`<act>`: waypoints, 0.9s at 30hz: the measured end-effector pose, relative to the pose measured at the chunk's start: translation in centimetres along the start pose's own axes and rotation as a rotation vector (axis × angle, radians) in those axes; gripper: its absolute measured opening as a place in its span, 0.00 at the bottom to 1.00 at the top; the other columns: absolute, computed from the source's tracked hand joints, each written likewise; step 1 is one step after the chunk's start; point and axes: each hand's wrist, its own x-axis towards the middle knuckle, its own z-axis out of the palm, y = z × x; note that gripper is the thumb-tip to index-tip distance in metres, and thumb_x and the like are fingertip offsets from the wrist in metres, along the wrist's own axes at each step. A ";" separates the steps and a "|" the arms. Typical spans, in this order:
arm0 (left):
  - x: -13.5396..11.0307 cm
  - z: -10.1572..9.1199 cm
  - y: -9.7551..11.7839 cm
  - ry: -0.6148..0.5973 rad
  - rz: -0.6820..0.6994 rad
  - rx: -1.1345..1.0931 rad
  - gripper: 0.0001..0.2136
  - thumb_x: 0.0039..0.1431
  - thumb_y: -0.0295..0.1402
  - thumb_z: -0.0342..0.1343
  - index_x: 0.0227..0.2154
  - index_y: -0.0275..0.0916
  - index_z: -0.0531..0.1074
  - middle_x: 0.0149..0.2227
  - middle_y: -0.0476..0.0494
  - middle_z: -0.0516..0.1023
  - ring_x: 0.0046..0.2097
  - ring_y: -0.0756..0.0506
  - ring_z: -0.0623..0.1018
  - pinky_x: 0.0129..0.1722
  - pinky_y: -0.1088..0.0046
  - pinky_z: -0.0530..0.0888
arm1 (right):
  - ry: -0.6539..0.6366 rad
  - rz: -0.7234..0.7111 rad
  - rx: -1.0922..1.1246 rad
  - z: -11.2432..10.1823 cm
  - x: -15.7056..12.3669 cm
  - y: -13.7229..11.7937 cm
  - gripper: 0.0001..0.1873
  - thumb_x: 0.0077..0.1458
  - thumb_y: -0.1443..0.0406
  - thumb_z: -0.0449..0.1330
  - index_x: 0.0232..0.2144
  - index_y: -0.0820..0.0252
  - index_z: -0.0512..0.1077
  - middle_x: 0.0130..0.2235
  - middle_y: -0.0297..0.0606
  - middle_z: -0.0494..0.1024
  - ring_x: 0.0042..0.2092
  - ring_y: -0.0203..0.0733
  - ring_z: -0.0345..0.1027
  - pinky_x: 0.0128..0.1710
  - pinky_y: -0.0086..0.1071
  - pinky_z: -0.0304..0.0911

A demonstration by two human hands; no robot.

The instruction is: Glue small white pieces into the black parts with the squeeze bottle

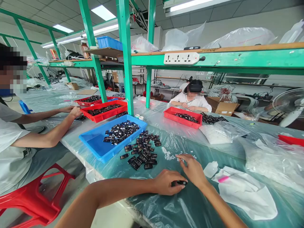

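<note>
My left hand [169,182] rests low over the table, its fingers wrapped round a small black plastic part [178,183]. Just to the right, my right hand [193,168] reaches forward, its index finger at the edge of a scatter of tiny white pieces [169,156]. Its thumb and fingertips are close together there; whether a piece is between them is too small to tell. Left of the white pieces lies a loose heap of similar black parts [142,153]. Behind the heap stands a blue tray [92,144] holding many more of them.
Red trays [104,118] of black parts stand by a co-worker [35,139] at left; another red tray [167,110] sits before a person [192,98] across the table. White bags [247,193] lie at right. A green post [127,63] rises behind the blue tray.
</note>
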 end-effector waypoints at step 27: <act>1.9 -1.0 1.6 0.010 -0.273 -0.440 0.12 0.57 0.32 0.51 0.42 0.36 0.75 0.38 0.40 0.77 0.36 0.47 0.76 0.33 0.77 0.73 | 0.191 0.277 0.494 0.3 -0.2 1.0 0.17 0.54 0.55 0.56 0.35 0.60 0.76 0.38 0.41 0.79 0.38 0.43 0.73 0.39 0.36 0.67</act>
